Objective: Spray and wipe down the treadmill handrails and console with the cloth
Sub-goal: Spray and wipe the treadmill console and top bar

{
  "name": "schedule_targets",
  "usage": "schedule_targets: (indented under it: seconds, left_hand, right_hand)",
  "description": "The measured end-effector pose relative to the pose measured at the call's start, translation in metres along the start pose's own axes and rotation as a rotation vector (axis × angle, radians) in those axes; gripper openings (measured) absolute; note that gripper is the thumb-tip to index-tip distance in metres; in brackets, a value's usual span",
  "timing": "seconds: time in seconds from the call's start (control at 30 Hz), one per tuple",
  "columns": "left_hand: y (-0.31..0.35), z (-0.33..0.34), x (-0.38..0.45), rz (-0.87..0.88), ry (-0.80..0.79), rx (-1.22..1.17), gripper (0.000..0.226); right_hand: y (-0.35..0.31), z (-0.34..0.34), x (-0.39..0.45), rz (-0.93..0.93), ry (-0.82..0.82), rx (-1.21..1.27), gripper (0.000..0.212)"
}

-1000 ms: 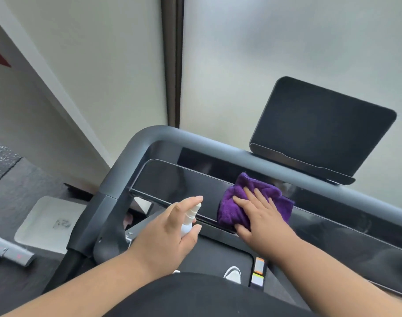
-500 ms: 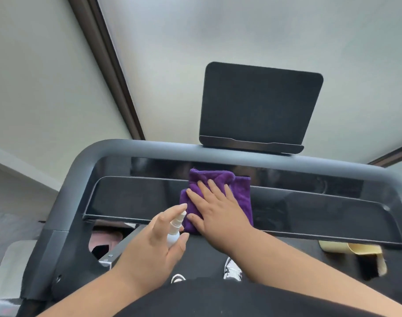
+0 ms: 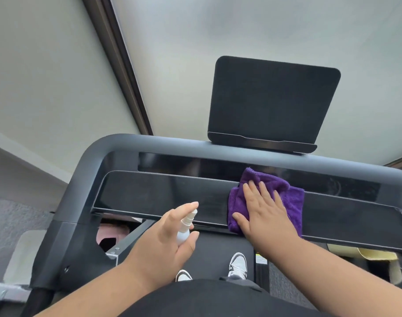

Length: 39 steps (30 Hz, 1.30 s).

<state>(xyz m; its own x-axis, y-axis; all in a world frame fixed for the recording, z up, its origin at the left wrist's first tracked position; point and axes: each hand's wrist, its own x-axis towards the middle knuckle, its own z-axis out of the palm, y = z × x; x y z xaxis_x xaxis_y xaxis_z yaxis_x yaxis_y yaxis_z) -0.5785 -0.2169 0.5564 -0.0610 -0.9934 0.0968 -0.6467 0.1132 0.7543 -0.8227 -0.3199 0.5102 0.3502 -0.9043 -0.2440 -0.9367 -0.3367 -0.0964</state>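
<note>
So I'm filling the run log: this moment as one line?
step: wiping console | right hand: flat on cloth | left hand: grips spray bottle

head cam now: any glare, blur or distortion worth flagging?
Head view: wide-angle bend curves the grey handrail; glossy console panel carries soft reflections, no harsh glare; purple cloth, right hand and spray bottle in the left hand look sharp; light soft.

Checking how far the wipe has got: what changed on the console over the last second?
The right hand, flat on the purple cloth, slid the cloth rightward along the glossy console panel, from left of the tablet stand to below it. Nothing was picked up or released. The left hand keeps its grip on the white spray bottle, finger over the nozzle, aimed at the panel.
</note>
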Motion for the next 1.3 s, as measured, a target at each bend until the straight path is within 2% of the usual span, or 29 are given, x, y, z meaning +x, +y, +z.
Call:
schedule_targets:
  seconds: [0.13, 0.27, 0.37, 0.47, 0.6, 0.7, 0.8, 0.93, 1.17, 1.3]
  left_hand:
    - [-0.005, -0.015, -0.015, -0.054, 0.027, 0.025, 0.058]
    - [-0.016, -0.033, -0.035, -0.082, 0.086, 0.040, 0.058]
    - [-0.022, -0.043, -0.048, -0.135, 0.156, 0.050, 0.057]
    - [-0.024, -0.048, -0.055, -0.136, 0.170, 0.061, 0.058]
    - [-0.023, -0.051, -0.055, -0.159, 0.201, 0.064, 0.057]
    - [-0.023, -0.052, -0.057, -0.165, 0.221, 0.048, 0.056]
    - [-0.026, -0.056, -0.059, -0.176, 0.233, 0.054, 0.056]
    - [-0.033, -0.063, -0.066, -0.223, 0.241, 0.035, 0.054]
    - [-0.042, -0.066, -0.084, -0.307, 0.296, 0.051, 0.063]
    - [-0.043, -0.066, -0.086, -0.309, 0.288, 0.048, 0.065]
  right_hand:
    - [-0.064, 0.001, 0.023, -0.142, -0.014, 0.042, 0.088]
    - [-0.138, 0.001, 0.044, -0.355, -0.062, 0.034, 0.099]
    - [-0.183, 0.003, 0.061, -0.529, -0.099, -0.063, 0.099]
    - [-0.208, 0.003, 0.074, -0.616, -0.096, -0.153, 0.103]
    - [-0.190, 0.001, 0.072, -0.655, -0.087, -0.073, 0.095]
    - [-0.153, 0.005, 0.053, -0.553, -0.025, -0.026, 0.092]
    - [-0.137, 0.010, 0.040, -0.511, 0.007, -0.093, 0.093]
    - [-0.161, 0.010, 0.048, -0.492, 0.000, -0.115, 0.095]
    - [-0.246, 0.006, 0.087, -0.675, -0.084, -0.189, 0.082]
    - [-0.255, 0.006, 0.092, -0.702, -0.102, -0.225, 0.080]
